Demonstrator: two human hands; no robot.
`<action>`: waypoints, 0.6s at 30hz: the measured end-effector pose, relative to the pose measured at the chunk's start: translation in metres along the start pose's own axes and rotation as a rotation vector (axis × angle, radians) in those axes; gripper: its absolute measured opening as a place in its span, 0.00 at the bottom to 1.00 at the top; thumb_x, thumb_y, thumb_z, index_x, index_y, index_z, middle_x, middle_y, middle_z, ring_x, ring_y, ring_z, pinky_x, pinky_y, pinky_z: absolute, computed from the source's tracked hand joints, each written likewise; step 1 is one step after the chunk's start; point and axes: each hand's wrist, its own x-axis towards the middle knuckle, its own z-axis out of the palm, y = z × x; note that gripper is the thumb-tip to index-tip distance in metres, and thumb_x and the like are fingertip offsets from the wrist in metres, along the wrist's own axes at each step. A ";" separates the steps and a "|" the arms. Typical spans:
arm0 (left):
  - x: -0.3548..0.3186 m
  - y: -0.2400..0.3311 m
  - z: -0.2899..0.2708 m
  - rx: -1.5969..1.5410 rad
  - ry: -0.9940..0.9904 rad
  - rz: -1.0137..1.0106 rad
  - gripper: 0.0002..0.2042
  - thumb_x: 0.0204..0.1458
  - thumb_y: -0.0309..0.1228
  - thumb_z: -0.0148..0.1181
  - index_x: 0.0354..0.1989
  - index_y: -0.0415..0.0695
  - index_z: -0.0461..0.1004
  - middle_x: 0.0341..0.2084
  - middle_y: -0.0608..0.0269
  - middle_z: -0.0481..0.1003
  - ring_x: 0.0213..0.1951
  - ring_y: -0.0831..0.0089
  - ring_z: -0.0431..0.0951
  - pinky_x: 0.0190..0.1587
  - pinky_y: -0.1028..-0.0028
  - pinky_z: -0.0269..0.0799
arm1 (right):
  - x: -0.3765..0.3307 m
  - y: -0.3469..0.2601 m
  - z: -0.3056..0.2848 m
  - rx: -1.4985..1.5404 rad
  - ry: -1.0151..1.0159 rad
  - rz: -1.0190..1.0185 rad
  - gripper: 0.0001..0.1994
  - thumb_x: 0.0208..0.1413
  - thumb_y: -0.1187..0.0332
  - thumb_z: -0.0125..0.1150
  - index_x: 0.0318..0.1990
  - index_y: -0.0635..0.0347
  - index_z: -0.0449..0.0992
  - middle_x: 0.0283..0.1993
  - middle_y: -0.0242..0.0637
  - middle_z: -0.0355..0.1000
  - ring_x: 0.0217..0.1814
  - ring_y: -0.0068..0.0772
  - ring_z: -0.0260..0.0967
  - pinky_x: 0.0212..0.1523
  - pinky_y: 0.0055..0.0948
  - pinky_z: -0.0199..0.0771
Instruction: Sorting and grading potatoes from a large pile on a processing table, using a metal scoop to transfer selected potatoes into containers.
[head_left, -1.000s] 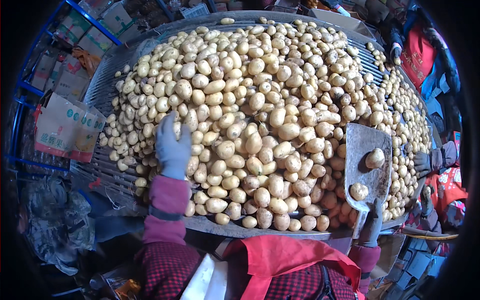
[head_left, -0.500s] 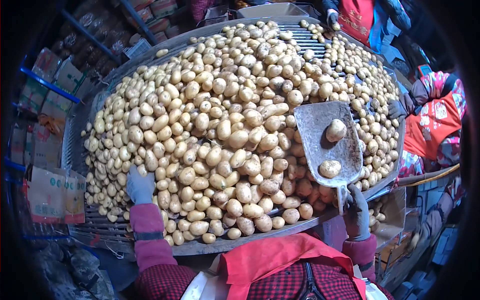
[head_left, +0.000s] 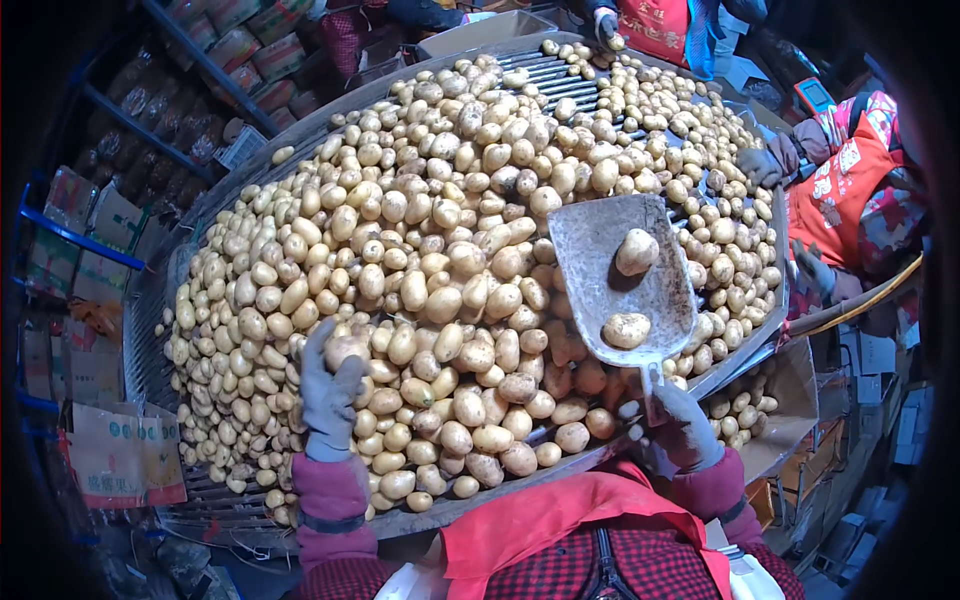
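Observation:
A large heap of potatoes (head_left: 420, 290) covers a slatted table in front of me. My left hand (head_left: 330, 400), in a grey glove, reaches over the left front of the heap. Its fingers and thumb curl around a slightly blurred potato (head_left: 348, 342). On the right, my gloved right hand (head_left: 688, 428) is closed on the short handle of a worn metal scoop (head_left: 590, 270). The scoop lies over the heap with its blade pointing away. Two potatoes rest apart in it, a far one (head_left: 637, 252) and a near one (head_left: 626, 330).
A wooden rim (head_left: 480, 505) runs along the table's near edge. At the lower right stands a cardboard box (head_left: 795, 410) with potatoes in it. Co-workers in red aprons (head_left: 845, 200) stand at the right and far sides, one gloved hand (head_left: 762, 165) near the heap. Cartons (head_left: 125, 455) stand at left.
My left hand has moved right and now grasps a potato. The view has shifted slightly. My right hand still holds the scoop, with the same two potatoes in it.

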 end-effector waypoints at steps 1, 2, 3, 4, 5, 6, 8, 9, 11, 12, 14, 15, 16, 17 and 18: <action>0.000 0.019 0.020 -0.230 -0.126 -0.219 0.28 0.52 0.30 0.64 0.63 0.40 0.66 0.49 0.59 0.72 0.42 0.73 0.77 0.44 0.74 0.78 | 0.000 0.003 -0.003 0.071 -0.002 0.052 0.27 0.62 0.50 0.58 0.63 0.57 0.69 0.42 0.37 0.78 0.33 0.32 0.77 0.31 0.29 0.76; 0.004 0.021 0.031 -0.226 -0.126 -0.215 0.28 0.52 0.30 0.64 0.63 0.40 0.66 0.49 0.59 0.72 0.42 0.73 0.77 0.44 0.74 0.78 | 0.002 0.003 0.002 0.073 -0.011 0.044 0.29 0.62 0.49 0.58 0.63 0.59 0.68 0.38 0.37 0.78 0.31 0.32 0.76 0.30 0.28 0.75; 0.009 0.017 0.042 -0.259 -0.215 -0.125 0.27 0.54 0.34 0.64 0.63 0.41 0.66 0.47 0.60 0.73 0.39 0.75 0.77 0.40 0.75 0.78 | 0.004 0.005 -0.001 0.077 -0.013 0.042 0.29 0.62 0.49 0.58 0.63 0.59 0.68 0.38 0.37 0.78 0.31 0.32 0.76 0.30 0.28 0.75; 0.013 0.015 0.051 -0.289 -0.304 -0.035 0.27 0.56 0.37 0.63 0.63 0.42 0.66 0.45 0.61 0.73 0.36 0.77 0.76 0.35 0.77 0.78 | 0.008 0.008 -0.005 0.052 -0.067 0.051 0.29 0.62 0.50 0.58 0.63 0.61 0.68 0.37 0.39 0.78 0.31 0.32 0.75 0.29 0.28 0.75; 0.016 0.015 0.059 -0.266 -0.329 -0.069 0.28 0.58 0.43 0.63 0.63 0.42 0.67 0.43 0.62 0.73 0.38 0.76 0.77 0.34 0.77 0.78 | 0.011 0.009 -0.006 0.027 -0.121 0.060 0.30 0.62 0.50 0.58 0.63 0.63 0.67 0.36 0.40 0.78 0.30 0.33 0.75 0.29 0.28 0.74; 0.018 0.017 0.064 -0.257 -0.346 -0.098 0.27 0.58 0.43 0.64 0.62 0.42 0.68 0.40 0.63 0.74 0.35 0.77 0.76 0.35 0.78 0.77 | 0.011 0.006 -0.006 -0.085 -0.175 0.014 0.31 0.63 0.50 0.57 0.63 0.66 0.66 0.33 0.43 0.77 0.28 0.34 0.75 0.28 0.27 0.73; 0.025 0.023 0.075 -0.245 -0.370 -0.129 0.27 0.57 0.43 0.65 0.61 0.42 0.69 0.38 0.65 0.74 0.32 0.79 0.76 0.36 0.79 0.76 | 0.012 0.002 0.000 0.063 -0.199 0.082 0.31 0.63 0.50 0.56 0.64 0.67 0.66 0.33 0.43 0.78 0.28 0.34 0.75 0.28 0.27 0.72; 0.029 0.022 0.079 -0.238 -0.392 -0.140 0.27 0.58 0.44 0.65 0.60 0.42 0.69 0.37 0.65 0.75 0.32 0.79 0.77 0.36 0.79 0.76 | 0.014 0.002 0.002 0.205 -0.226 0.150 0.31 0.64 0.50 0.56 0.64 0.67 0.66 0.33 0.43 0.78 0.28 0.34 0.75 0.27 0.27 0.72; 0.031 0.023 0.089 -0.227 -0.417 -0.155 0.26 0.58 0.44 0.65 0.60 0.42 0.69 0.37 0.65 0.75 0.32 0.79 0.77 0.36 0.79 0.77 | 0.016 0.003 0.000 0.205 -0.230 0.157 0.30 0.64 0.50 0.56 0.64 0.67 0.66 0.34 0.44 0.78 0.28 0.34 0.75 0.28 0.28 0.72; 0.031 0.024 0.094 -0.202 -0.412 -0.178 0.26 0.58 0.44 0.65 0.60 0.42 0.69 0.39 0.64 0.76 0.34 0.79 0.77 0.37 0.79 0.77 | 0.017 0.003 0.000 0.198 -0.237 0.163 0.30 0.64 0.51 0.55 0.63 0.67 0.66 0.34 0.44 0.78 0.29 0.34 0.76 0.28 0.28 0.72; 0.033 0.018 0.104 -0.204 -0.428 -0.168 0.26 0.59 0.41 0.65 0.62 0.42 0.69 0.44 0.62 0.75 0.42 0.78 0.77 0.45 0.77 0.75 | 0.021 0.005 0.003 0.168 -0.210 0.144 0.30 0.65 0.51 0.55 0.63 0.68 0.66 0.35 0.44 0.78 0.30 0.35 0.76 0.30 0.29 0.73; 0.035 0.017 0.108 -0.200 -0.430 -0.168 0.26 0.59 0.41 0.65 0.62 0.42 0.69 0.44 0.62 0.75 0.42 0.78 0.77 0.45 0.77 0.75 | 0.022 0.006 0.004 0.134 -0.183 0.126 0.30 0.65 0.51 0.56 0.63 0.68 0.66 0.36 0.45 0.79 0.31 0.35 0.76 0.31 0.30 0.74; 0.040 0.022 0.116 -0.102 -0.466 -0.059 0.27 0.58 0.40 0.65 0.63 0.42 0.68 0.46 0.62 0.75 0.44 0.78 0.75 0.48 0.76 0.74 | 0.025 0.007 0.002 0.138 -0.184 0.125 0.30 0.65 0.51 0.56 0.63 0.68 0.66 0.36 0.45 0.79 0.31 0.35 0.76 0.31 0.30 0.74; 0.047 0.027 0.123 -0.004 -0.502 0.050 0.28 0.58 0.39 0.66 0.65 0.41 0.67 0.47 0.62 0.74 0.46 0.78 0.74 0.51 0.75 0.73 | 0.028 0.009 0.000 0.130 -0.190 0.156 0.29 0.65 0.52 0.56 0.63 0.69 0.67 0.35 0.43 0.78 0.32 0.37 0.77 0.33 0.31 0.75; 0.056 0.037 0.126 0.136 -0.511 0.007 0.30 0.57 0.39 0.65 0.66 0.40 0.67 0.48 0.62 0.74 0.49 0.76 0.73 0.54 0.73 0.71 | 0.031 0.010 -0.002 0.122 -0.195 0.187 0.29 0.65 0.53 0.56 0.62 0.71 0.67 0.33 0.42 0.77 0.33 0.38 0.77 0.34 0.32 0.76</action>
